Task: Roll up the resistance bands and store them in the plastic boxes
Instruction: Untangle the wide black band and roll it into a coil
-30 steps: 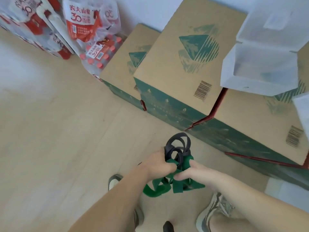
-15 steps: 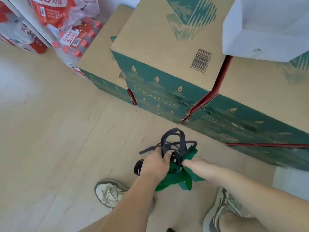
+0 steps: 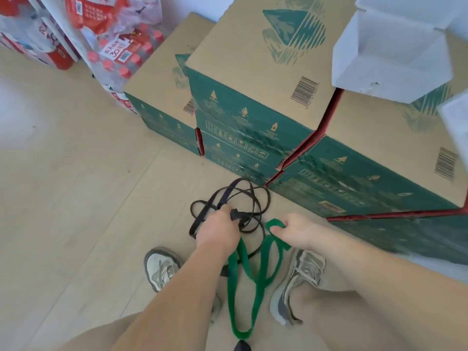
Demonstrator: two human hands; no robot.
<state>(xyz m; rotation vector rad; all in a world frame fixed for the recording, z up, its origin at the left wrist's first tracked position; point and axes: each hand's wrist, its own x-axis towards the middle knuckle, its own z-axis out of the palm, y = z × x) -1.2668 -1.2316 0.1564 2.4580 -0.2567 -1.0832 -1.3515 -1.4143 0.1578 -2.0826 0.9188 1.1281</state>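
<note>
I see L hand [image 3: 217,229] gripping the tangled black band [image 3: 228,195] and R hand [image 3: 296,230] pinching the top of the green band [image 3: 233,295], which hangs long and straight down, w/ the open box [image 3: 395,69] up high, nearer R.

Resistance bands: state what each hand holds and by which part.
The left hand grips the black band where its loops bunch together. The right hand pinches the green band at its top fold; the rest hangs down.
</note>
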